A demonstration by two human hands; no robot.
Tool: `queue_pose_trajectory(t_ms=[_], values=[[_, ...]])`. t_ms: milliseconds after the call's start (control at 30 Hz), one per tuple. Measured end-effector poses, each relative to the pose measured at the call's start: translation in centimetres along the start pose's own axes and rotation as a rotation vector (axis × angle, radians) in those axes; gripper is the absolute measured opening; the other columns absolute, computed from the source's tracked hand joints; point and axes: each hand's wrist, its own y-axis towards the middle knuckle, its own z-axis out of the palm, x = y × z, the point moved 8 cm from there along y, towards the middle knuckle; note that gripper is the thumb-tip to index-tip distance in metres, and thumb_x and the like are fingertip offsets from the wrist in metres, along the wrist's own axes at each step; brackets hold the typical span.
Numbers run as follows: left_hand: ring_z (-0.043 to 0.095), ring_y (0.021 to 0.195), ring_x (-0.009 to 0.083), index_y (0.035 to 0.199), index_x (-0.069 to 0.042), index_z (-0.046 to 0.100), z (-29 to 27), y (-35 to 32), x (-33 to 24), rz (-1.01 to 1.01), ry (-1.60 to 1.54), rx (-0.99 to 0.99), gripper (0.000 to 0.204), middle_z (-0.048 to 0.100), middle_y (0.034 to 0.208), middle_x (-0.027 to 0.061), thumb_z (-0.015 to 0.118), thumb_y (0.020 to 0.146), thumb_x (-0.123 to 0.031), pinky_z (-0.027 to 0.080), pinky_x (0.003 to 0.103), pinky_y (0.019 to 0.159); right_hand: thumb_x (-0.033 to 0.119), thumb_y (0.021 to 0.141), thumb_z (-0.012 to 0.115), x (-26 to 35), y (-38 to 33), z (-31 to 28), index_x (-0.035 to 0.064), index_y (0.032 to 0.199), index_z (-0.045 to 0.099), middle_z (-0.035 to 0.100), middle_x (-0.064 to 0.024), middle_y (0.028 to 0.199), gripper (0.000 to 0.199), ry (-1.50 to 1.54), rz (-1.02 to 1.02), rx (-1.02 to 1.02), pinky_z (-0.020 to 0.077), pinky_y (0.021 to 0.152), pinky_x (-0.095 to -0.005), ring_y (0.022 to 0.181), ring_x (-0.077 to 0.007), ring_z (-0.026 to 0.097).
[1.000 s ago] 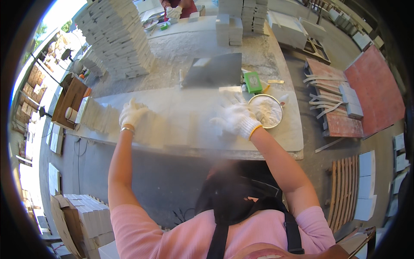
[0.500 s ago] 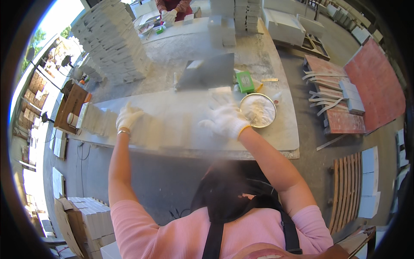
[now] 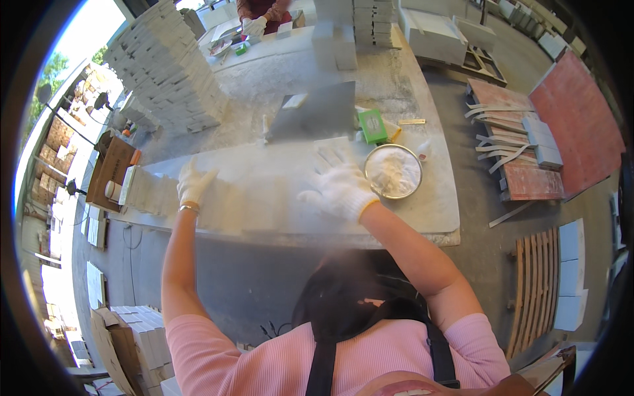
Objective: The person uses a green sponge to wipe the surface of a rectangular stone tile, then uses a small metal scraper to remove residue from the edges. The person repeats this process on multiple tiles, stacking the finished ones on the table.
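the counter (image 3: pixel 422 218) fills the middle, dusty white, and across its near edge lies one long row of pale blocks (image 3: pixel 218 198). since half a second ago that row looks the same, but the right hand (image 3: pixel 340 188) has slid a touch toward the near edge, while the left hand (image 3: pixel 191 185) holds the same spot at the row's left part. both hands wear white gloves. the left hand rests on the row, fingers together and pointing away from the body, thumb tucked; it clamps nothing. the right hand lies flat on the counter, fingers spread wide apart, gripping nothing, with dust hanging in the air below it.

counting now, biggest first: one tall stack of white boxes (image 3: pixel 165 66) well beyond the left hand. one grey metal plate (image 3: pixel 317 112) leaning just beyond the right hand. one round metal bowl (image 3: pixel 394 171) of white powder just to the right of the right hand. one green block (image 3: pixel 373 125) beyond that bowl, beside the plate. one co-worker's gloved hands (image 3: pixel 254 25) at the far end of the counter, well apart from the person's own. on the floor to the right of the right hand, two reddish boards (image 3: pixel 574 119) with white strips lying over the nearer one.
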Motion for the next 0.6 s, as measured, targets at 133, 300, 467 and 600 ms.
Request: queue_pose_trajectory(t_ms=[133,300,467,600], values=[[0.045,0.144,0.039,0.154,-0.012,0.047,-5.4,0.6,-10.2,0.241,-0.228,-0.199,0.085,0.046,0.157,0.0227,0.069,0.087,-0.06,0.038,0.047,0.118,0.059,0.1,0.051,-2.1,-0.3,3.4,0.0059,0.135,0.067,0.052,-0.0215,0.154,0.066,0.255,0.246,0.392,0.0208,0.127,-0.0512,0.15,-0.0399,0.038],[0.061,0.122,0.0413,0.136,-0.004,0.059,-15.9,-2.2,-28.9,0.704,-0.642,-0.461,0.074,0.061,0.135,0.0235,0.073,0.084,-0.054,0.049,0.048,0.104,0.027,0.1,0.066,-1.5,-1.7,-2.3,0.0027,0.129,0.068,0.073,-0.0211,0.119,0.038,0.373,0.043,-0.29,0.0539,0.09,-0.0416,0.104,-0.0385,0.07],[0.054,0.126,0.0338,0.133,-0.008,0.063,-25.0,-7.0,-44.5,0.927,-0.675,-0.4,0.073,0.06,0.128,0.0181,0.07,0.081,-0.058,0.042,0.046,0.102,0.016,0.105,0.059,-4.1,-4.1,-3.9,-0.006,0.142,0.058,0.061,-0.0134,0.146,0.043,0.63,0.098,-0.56,0.0426,0.114,-0.0364,0.134,-0.0229,0.056],[0.058,0.121,0.032,0.128,-0.011,0.068,-26.5,-10.0,-52.4,1.08,-0.505,-0.467,0.062,0.064,0.126,0.0169,0.068,0.081,-0.051,0.043,0.047,0.096,0.012,0.105,0.057,-6.4,-7.0,-4.1,-0.0045,0.14,0.06,0.064,-0.0131,0.141,0.039,0.745,0.21,-0.592,0.0401,0.115,-0.0371,0.134,-0.0242,0.056]])
